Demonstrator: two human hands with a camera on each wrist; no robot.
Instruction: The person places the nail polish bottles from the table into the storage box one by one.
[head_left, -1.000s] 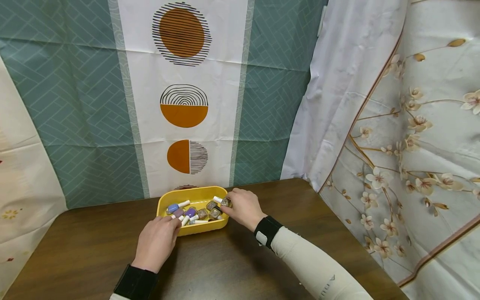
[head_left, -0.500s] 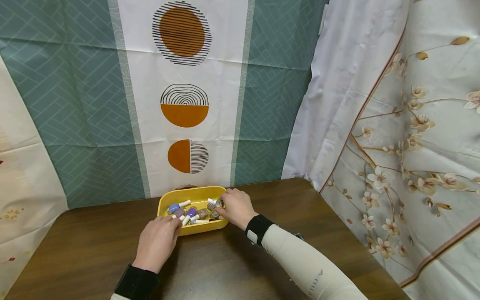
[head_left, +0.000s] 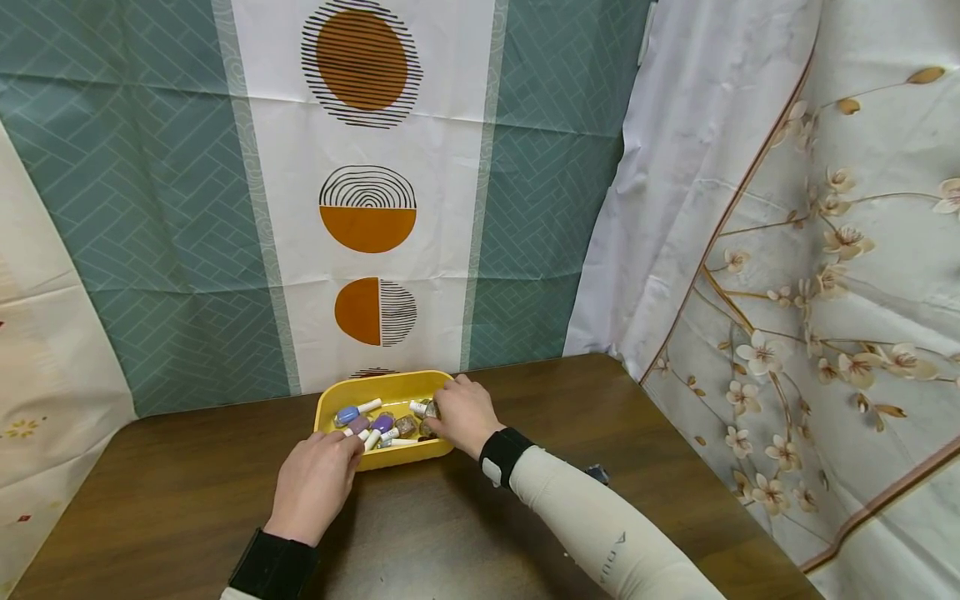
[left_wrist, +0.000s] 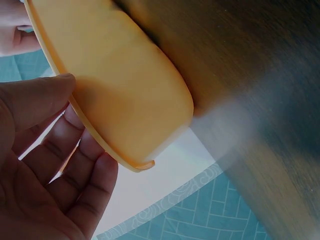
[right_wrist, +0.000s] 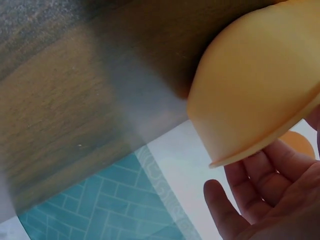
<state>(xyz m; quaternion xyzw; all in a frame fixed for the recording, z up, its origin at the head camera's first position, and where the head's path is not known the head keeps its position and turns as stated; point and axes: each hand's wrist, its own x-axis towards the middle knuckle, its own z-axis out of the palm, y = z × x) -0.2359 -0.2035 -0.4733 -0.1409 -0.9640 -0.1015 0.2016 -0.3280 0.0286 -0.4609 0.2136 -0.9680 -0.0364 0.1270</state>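
A yellow oblong tray (head_left: 405, 456) stands at the back of the table and holds several small nail polish bottles with white caps. Among them are a blue bottle (head_left: 347, 415), a purple bottle (head_left: 383, 423) and a glittery bottle (head_left: 406, 426). My left hand (head_left: 315, 483) grips the tray's front left rim; in the left wrist view its thumb (left_wrist: 42, 97) lies against the outer wall. Over the right end, my right hand (head_left: 467, 414) pinches a glittery nail polish bottle (head_left: 431, 409) with its white cap toward the left. In the right wrist view, the tray wall hides those fingertips.
On the brown wooden table (head_left: 187, 492), a small dark object (head_left: 597, 474) lies beyond the right forearm. A patterned curtain (head_left: 375, 208) hangs right behind the table, and a floral curtain (head_left: 757, 358) runs along the right side.
My right hand has moved left over the tray, and the glittery nail polish bottle has shifted left with it. The dark object beside the forearm has come into view. My left hand stays put.
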